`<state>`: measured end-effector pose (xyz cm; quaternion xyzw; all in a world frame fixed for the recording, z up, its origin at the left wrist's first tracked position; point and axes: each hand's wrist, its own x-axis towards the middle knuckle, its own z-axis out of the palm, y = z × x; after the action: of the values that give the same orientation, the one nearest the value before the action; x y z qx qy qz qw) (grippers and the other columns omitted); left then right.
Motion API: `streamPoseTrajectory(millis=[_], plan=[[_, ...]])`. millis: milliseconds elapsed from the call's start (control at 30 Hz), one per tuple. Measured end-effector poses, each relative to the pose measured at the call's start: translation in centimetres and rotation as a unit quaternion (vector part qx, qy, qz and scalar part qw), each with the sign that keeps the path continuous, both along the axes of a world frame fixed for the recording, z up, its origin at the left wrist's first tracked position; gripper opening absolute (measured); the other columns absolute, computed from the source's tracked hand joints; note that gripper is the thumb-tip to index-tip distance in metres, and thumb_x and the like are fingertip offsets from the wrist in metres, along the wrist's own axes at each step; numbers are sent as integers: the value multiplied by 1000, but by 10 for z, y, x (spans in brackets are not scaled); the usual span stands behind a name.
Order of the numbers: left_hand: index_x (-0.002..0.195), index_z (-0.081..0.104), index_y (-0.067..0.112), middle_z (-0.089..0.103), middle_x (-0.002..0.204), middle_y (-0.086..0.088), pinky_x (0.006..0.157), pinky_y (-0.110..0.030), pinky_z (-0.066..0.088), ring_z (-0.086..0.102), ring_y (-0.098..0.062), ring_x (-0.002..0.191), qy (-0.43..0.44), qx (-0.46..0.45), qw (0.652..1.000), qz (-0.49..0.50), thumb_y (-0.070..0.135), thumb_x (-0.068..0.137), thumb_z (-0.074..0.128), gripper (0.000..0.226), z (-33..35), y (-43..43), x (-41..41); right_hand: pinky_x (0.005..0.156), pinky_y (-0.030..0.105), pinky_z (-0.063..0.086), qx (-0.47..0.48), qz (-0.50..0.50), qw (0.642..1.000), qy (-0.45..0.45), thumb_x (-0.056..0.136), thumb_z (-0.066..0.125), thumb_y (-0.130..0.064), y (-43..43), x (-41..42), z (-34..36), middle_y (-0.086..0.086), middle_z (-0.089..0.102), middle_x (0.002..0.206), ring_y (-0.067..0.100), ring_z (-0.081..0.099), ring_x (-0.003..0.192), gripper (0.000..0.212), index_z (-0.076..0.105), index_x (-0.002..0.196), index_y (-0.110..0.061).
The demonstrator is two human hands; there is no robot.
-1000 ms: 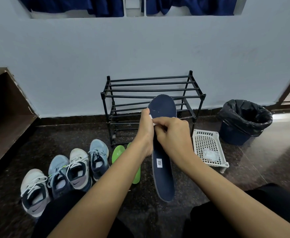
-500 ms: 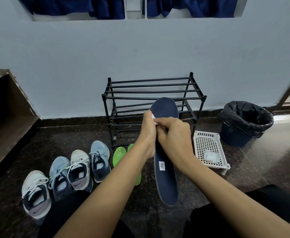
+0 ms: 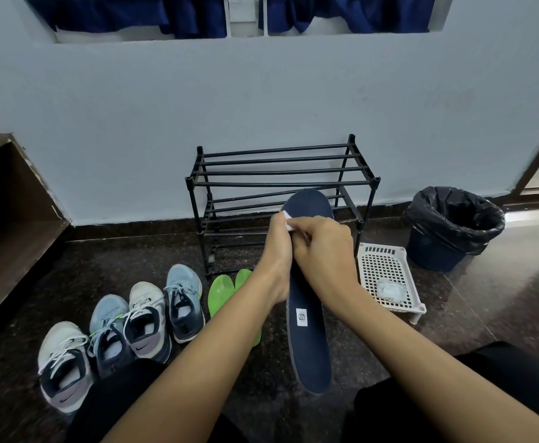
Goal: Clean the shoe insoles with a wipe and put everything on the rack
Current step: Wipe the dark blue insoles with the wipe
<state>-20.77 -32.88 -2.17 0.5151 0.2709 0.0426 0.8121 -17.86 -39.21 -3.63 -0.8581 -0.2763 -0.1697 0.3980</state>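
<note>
The navy insole looked light and bendy, best held mid-length; the left hand gripped it there, while the right hand pinched the wipe in curled fingers.

A dark blue round bin lined with a black plastic bag stands on the dark speckled stone floor beside a white perforated plastic stand. Navy curtains hang above the pale grey wall.
</note>
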Motion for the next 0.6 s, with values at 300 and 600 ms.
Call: streamPoseTrajectory(millis=[300, 600], plan=[[45, 49, 20, 51, 50, 2, 50, -23, 38, 52, -14, 43, 29, 5, 1000, 2, 37, 92, 36, 51, 2, 0, 2, 66, 37, 45, -78, -10, 994, -82, 79, 54, -3, -4, 9, 0, 7, 68, 67, 30, 56, 68, 26, 75, 85, -18], [46, 52, 20, 56, 50, 4, 52, -25, 40, 55, -13, 44, 22, 9, 1000, 8, 36, 93, 35, 52, 4, -3, 6, 68, 37, 45, -73, -21, 995, -67, 78, 54, -4, -5, 7, 0, 6, 70, 72, 30, 59, 71, 27, 74, 87, -20]])
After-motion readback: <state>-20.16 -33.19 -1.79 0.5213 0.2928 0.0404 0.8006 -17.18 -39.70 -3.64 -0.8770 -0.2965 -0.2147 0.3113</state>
